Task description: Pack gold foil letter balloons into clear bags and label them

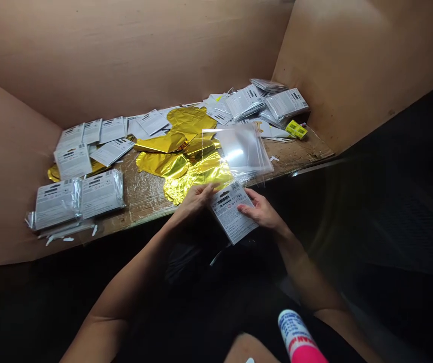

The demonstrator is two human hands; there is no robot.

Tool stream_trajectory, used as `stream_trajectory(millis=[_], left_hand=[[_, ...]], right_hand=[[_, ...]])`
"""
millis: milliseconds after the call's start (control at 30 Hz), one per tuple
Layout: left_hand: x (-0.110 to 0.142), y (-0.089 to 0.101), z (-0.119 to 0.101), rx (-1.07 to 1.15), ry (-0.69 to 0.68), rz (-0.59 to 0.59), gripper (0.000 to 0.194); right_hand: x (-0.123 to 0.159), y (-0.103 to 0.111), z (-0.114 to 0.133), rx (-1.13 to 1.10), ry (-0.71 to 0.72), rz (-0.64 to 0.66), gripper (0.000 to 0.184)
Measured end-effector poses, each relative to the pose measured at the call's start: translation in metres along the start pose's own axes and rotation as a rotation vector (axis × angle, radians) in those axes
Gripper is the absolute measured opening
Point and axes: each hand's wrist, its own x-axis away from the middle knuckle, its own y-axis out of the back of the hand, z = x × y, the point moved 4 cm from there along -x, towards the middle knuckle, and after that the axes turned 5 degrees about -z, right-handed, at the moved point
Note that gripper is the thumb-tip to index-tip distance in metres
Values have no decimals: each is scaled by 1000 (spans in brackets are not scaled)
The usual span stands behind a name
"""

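Left hand (197,198) is pinching the printed card (232,217) at its ten-o'clock corner, right hand (264,210) is clamping its three-o'clock edge! It's hovering five o'clock of the gold foil (207,174), probably feeling light, stiff, slippery; edges are likely offering surest hold.

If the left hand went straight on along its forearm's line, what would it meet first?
The card, which sits right by the left hand; beyond it, probably the gold foil or clear bags, though depth is unclear.
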Motion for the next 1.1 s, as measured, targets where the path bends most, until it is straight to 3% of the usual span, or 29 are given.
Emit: stream_trajectory(millis=[167,233,333,467,667,867,1000,1100], left_hand=[[14,9,3,-14,-79,-4,59],[21,12,6,42,-76,-35,64],[29,17,12,121,-115,-207,76],[38,26,23,212,-205,-460,68],[54,41,27,297,-340,-589,56],[69,53,20,326,-432,-795,43],[75,63,5,201,-573,-934,33],[78,72,-1,225,-594,-1004,33]], right_hand=[[7,-11,11,38,33,-45,74],[8,-18,16,64,51,-63,74],[6,-32,17,114,108,-99,72],[-1,-52,8,235,222,-174,75],[-15,-76,3,197,262,-152,74],[-31,-106,-4,22,99,45,70],[-39,-127,7,-14,151,-23,58],[-42,-139,20,15,221,-47,58]])
